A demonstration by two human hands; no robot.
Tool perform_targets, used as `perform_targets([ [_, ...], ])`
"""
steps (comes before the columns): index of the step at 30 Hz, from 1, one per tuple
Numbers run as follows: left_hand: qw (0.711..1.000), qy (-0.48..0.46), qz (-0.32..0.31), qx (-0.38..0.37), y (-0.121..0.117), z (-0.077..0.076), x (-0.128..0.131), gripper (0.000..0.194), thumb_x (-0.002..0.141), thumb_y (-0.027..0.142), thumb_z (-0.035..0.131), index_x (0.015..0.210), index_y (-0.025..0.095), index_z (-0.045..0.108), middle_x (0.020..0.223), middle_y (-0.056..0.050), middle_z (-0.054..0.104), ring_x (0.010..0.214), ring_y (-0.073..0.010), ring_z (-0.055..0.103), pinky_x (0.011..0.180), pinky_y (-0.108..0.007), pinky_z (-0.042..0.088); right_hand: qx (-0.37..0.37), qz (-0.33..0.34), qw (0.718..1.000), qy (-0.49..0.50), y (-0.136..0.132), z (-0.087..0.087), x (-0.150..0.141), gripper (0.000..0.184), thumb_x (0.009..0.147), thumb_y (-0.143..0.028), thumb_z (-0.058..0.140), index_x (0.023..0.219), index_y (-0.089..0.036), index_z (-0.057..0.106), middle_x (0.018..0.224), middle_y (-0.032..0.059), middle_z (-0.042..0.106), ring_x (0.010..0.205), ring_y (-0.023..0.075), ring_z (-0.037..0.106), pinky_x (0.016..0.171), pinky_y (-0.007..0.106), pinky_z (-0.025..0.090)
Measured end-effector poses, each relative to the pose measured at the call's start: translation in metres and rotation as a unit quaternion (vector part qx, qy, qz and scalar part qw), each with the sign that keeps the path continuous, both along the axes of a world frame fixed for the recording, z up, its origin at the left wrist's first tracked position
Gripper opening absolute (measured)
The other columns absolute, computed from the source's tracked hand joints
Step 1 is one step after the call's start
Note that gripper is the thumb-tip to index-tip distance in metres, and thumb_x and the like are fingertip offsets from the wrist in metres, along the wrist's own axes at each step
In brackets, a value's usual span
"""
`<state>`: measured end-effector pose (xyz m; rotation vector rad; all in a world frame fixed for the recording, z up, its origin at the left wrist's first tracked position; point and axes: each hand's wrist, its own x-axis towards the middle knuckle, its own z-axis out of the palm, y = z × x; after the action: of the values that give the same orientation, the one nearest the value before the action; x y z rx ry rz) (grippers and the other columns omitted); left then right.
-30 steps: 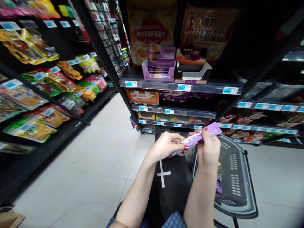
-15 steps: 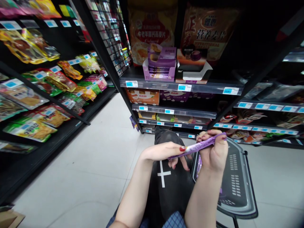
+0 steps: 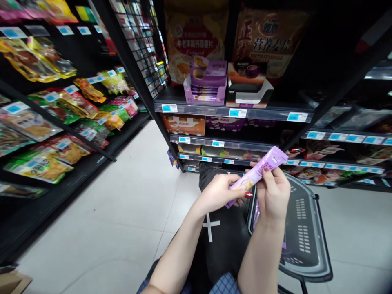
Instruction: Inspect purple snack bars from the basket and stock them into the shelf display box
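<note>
A long purple snack stick packet [image 3: 259, 171] is held slanted between both my hands, its printed face turned up. My left hand [image 3: 222, 192] pinches the packet's lower end with curled fingers. My right hand [image 3: 273, 194] grips its middle from the right, thumb on top. Both hands hover above my raised knee in black trousers [image 3: 219, 232] and the near rim of a grey shopping basket [image 3: 301, 241]. On the shelf ahead stands a purple display box [image 3: 206, 83] with similar packets.
Black store shelving [image 3: 226, 110] with blue price tags faces me, holding boxes and large bags. A left shelf [image 3: 58, 134] carries colourful snack pouches. Pale tiled floor [image 3: 122, 212] runs between them. A cardboard corner [image 3: 12, 281] lies bottom left.
The packet was turned edge-on half a second ago; now it is rotated face-up and tilted higher to the right. My left fingers have closed on its lower end again.
</note>
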<state>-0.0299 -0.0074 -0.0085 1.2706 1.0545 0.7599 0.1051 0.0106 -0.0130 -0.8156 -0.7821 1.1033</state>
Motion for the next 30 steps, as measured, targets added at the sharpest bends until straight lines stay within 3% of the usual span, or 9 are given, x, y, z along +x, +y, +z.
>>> perform_targets([
  [5,1.0,0.001,-0.007,-0.011,0.001,-0.005,-0.001,0.018,0.071,0.032,0.067,0.079,0.016,0.064,0.067,-0.003,0.068,0.064,-0.0182,0.068,0.055,-0.025,0.054,0.001,-0.007,0.999,-0.044,0.0,-0.002,0.0,0.026,0.073,-0.031,0.072,0.094,-0.017,0.067,0.084,0.0068,0.074,0.071,0.0201,0.07,0.067,0.037,0.058],
  [11,0.999,0.036,-0.008,0.023,0.001,-0.006,-0.002,0.021,0.072,0.034,0.067,0.079,0.015,0.065,0.068,-0.004,0.069,0.062,-0.0165,0.068,0.055,-0.023,0.054,-0.03,-0.017,0.997,-0.064,0.001,-0.004,0.0,0.031,0.062,-0.026,0.08,0.088,-0.015,0.068,0.085,0.0078,0.074,0.078,0.0223,0.071,0.072,0.036,0.057],
  [18,0.998,0.061,-0.02,0.016,0.001,-0.003,-0.002,0.016,0.071,0.029,0.066,0.078,0.015,0.066,0.07,-0.003,0.071,0.066,-0.0172,0.07,0.06,-0.024,0.056,-0.038,-0.06,0.997,-0.023,0.003,0.0,-0.006,0.02,0.062,-0.025,0.079,0.075,-0.013,0.069,0.068,0.0057,0.073,0.059,0.0171,0.067,0.057,0.029,0.055],
  [23,0.997,0.048,-0.052,-0.007,0.001,-0.002,-0.007,0.017,0.069,0.028,0.067,0.079,0.014,0.066,0.072,-0.005,0.072,0.068,-0.0189,0.071,0.061,-0.026,0.056,-0.042,-0.094,0.995,0.007,0.003,0.004,-0.009,0.023,0.057,-0.03,0.082,0.065,-0.013,0.068,0.057,0.0021,0.068,0.045,0.0154,0.062,0.046,0.028,0.053],
  [30,0.993,0.062,-0.087,-0.039,0.002,0.005,-0.021,0.018,0.066,0.029,0.069,0.074,0.013,0.065,0.07,-0.006,0.071,0.062,-0.0163,0.068,0.052,-0.023,0.055,-0.039,-0.111,0.993,0.001,0.002,0.004,-0.007,0.023,0.053,-0.03,0.083,0.058,-0.014,0.067,0.053,0.0,0.064,0.044,0.016,0.061,0.047,0.031,0.054],
])
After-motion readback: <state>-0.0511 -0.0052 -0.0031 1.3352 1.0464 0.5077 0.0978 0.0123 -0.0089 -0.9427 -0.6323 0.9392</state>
